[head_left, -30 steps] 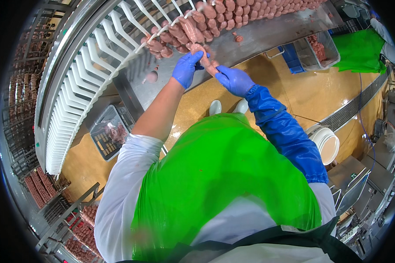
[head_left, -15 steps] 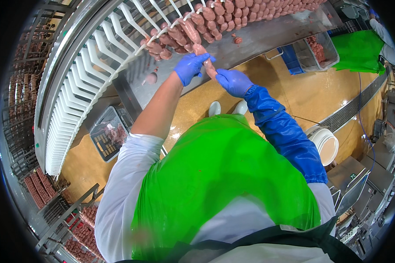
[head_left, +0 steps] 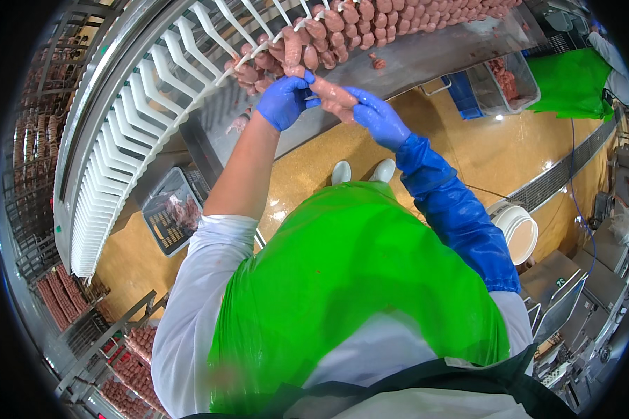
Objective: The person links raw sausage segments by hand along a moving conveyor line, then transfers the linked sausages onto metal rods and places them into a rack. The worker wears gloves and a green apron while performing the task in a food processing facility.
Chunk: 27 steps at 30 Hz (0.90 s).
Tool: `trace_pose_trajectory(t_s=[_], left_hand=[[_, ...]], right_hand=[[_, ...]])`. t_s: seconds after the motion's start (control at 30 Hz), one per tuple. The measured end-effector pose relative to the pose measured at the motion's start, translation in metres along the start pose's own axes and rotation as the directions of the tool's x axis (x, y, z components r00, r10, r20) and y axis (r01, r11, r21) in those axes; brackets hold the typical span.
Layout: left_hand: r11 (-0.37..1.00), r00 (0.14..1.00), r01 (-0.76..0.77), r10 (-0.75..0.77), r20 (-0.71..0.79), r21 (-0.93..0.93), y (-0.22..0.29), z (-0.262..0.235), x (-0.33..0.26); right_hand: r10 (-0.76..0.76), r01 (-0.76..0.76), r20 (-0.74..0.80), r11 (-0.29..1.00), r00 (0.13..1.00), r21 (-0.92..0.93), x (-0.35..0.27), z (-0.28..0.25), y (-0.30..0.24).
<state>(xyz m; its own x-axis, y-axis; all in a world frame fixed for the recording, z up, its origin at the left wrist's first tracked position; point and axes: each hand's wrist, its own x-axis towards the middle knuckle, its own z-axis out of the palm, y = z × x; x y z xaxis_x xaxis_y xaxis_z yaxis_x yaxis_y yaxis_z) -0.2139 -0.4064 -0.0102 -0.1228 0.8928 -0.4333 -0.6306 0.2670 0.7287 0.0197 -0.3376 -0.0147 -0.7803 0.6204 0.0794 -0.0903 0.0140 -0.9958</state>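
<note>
A pale pink sausage link (head_left: 334, 95) stretches between my two blue-gloved hands, in front of the hanging sausages. My left hand (head_left: 282, 102) pinches the left end of the sausage, close to where it joins the string above. The fingers of my right hand (head_left: 381, 120) are closed on the other end, with a second link just under it. Many linked sausages (head_left: 398, 21) hang in bunches from white hooks (head_left: 189, 49) on the curved rail. Below them lies a metal tray (head_left: 286, 140) with scraps of meat on it.
A grey basket with meat scraps (head_left: 168, 222) stands at lower left. At right are a clear bin of meat (head_left: 504, 80), a white bucket (head_left: 519, 234) and a person in a green apron (head_left: 569, 80). Racks of sausages (head_left: 63, 297) line the left side.
My left hand has shifted left and up, and my right hand has moved slightly right and up. The sausage between them is now more level, with a second link folded alongside.
</note>
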Motion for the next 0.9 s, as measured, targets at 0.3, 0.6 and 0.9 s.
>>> trace_pose_trajectory(t_s=[0.3, 0.6, 0.9], left_hand=[[0.98, 0.998, -0.057, 0.06, -0.012, 0.192, -0.016, 0.009, -0.002], [0.948, 0.988, -0.111, 0.137, -0.067, 0.299, -0.034, 0.025, -0.005], [0.882, 0.957, -0.127, 0.229, -0.177, 0.455, -0.064, 0.038, -0.004]], right_hand=[[0.072, -0.094, -0.09, 0.957, 0.993, -0.275, -0.013, -0.004, 0.019], [0.27, -0.191, 0.084, 0.837, 0.959, -0.513, -0.016, -0.005, 0.011], [0.102, -0.078, 0.034, 0.902, 0.994, -0.425, -0.016, 0.009, 0.015]])
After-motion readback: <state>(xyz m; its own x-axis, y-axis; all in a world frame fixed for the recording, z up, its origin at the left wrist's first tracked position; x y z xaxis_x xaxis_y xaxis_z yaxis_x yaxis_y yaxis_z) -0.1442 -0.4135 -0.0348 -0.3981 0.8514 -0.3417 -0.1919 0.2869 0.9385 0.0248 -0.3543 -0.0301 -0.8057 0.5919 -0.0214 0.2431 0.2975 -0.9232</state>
